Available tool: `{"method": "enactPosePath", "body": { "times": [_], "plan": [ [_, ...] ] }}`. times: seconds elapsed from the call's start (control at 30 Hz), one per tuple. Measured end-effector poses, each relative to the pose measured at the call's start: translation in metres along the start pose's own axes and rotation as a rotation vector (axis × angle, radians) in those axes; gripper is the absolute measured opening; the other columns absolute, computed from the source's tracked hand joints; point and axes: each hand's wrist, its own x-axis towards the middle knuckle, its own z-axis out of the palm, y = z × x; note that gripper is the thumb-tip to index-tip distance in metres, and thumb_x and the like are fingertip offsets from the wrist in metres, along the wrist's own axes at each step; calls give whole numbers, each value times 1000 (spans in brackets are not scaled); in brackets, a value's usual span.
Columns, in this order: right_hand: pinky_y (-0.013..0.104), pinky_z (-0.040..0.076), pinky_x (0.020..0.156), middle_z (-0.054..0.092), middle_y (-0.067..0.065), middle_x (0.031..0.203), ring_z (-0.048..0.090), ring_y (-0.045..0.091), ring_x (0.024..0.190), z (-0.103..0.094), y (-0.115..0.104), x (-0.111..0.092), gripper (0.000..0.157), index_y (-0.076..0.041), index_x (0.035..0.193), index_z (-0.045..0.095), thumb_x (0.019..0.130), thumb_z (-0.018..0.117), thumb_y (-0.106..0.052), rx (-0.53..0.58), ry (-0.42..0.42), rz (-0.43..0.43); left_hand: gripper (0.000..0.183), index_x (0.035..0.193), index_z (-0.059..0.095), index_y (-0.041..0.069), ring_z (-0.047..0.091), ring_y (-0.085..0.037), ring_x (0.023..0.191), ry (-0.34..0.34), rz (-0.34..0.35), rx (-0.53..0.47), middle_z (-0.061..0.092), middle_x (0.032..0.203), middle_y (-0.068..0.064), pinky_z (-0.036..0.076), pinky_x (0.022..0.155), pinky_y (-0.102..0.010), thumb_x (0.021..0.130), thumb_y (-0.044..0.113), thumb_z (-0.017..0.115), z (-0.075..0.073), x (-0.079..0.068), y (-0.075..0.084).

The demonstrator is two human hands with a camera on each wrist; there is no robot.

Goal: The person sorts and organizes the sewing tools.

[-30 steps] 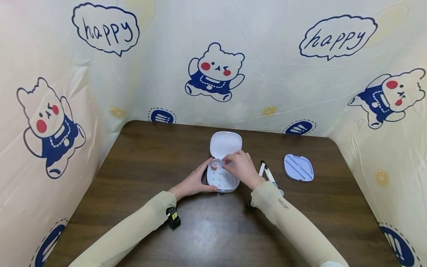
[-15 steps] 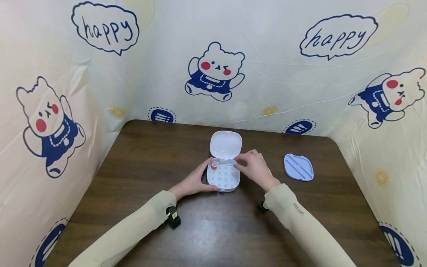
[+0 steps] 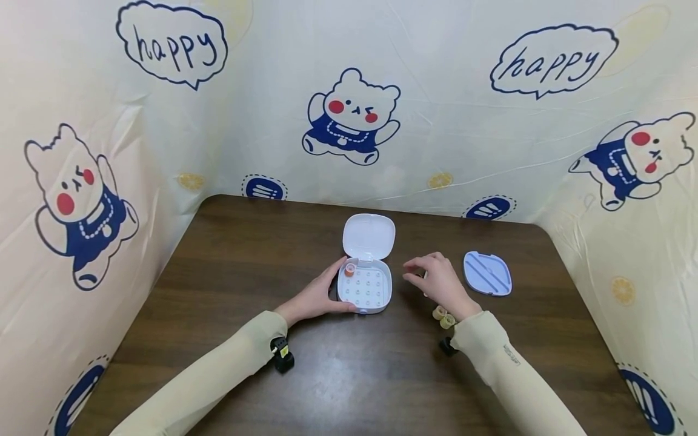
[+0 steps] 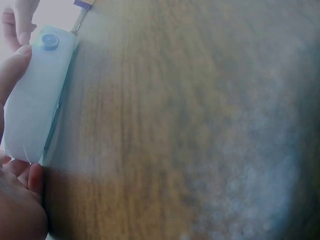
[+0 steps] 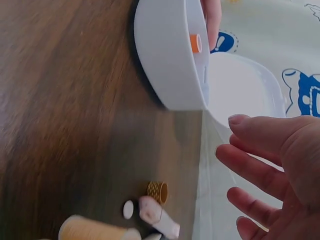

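A white sewing box [image 3: 363, 290] stands with its lid [image 3: 369, 236] raised, rows of small pegs inside. An orange thread spool [image 3: 350, 270] is in its back left corner. My left hand [image 3: 311, 300] grips the box's left side, thumb at the front and fingers toward the back. Right of the box, my right hand [image 3: 438, 284] is above the table with loosely bent fingers and nothing between them. Below it in the right wrist view are a brass thimble [image 5: 157, 192], a small white disc [image 5: 128, 209], a pinkish-white tool [image 5: 159, 217] and a yellow-orange thread spool [image 5: 92, 230].
A light blue tray insert [image 3: 488, 274] lies on the dark wooden table [image 3: 262, 242], right of my right hand. Two pale yellow spools [image 3: 447, 321] show beside my right wrist. A printed cloth [image 3: 463, 133] hangs round the table's back and sides.
My right hand has moved right, from over the box to beside it. The pale yellow spools have come into view, while white tools there are now covered. My left hand stays put.
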Motion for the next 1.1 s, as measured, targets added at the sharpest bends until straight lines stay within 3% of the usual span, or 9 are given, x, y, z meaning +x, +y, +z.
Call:
{"method": "enactPosePath", "body": {
  "times": [0.2,0.43,0.67,0.87,1.1],
  "plan": [
    [58,46,97,76,8,114,54,36,116,-5,13,-10,27,-8,119,78,95,78,-21,-25,11,-6,118,169,14,22,23,-26,157,-2,-4,4,22,172,-7,22,125,-52,81,38,91,1,0,0],
    [55,47,94,77,11,111,56,36,111,-12,28,-23,22,-7,114,79,94,78,-16,-35,44,-46,118,169,14,21,22,-28,157,-3,1,6,22,172,-8,22,125,-53,81,39,91,0,1,0],
    [57,47,97,75,10,114,57,33,112,-21,46,-34,24,-8,118,78,95,77,-16,-15,0,7,118,169,14,22,23,-26,157,-2,-2,13,22,172,-7,23,125,-52,81,41,91,1,1,-2],
    [55,49,95,77,10,112,62,33,108,-23,63,-41,24,-5,116,78,93,79,-14,-16,9,-33,119,169,14,21,23,-27,157,3,3,9,22,171,-7,23,125,-52,81,41,91,1,1,-3],
    [56,48,95,76,9,112,61,34,109,-27,74,-51,24,-7,117,78,94,78,-16,6,-20,8,119,169,14,23,23,-26,157,3,-1,9,22,172,-7,23,125,-52,80,42,91,2,1,-3]
  ]
}}
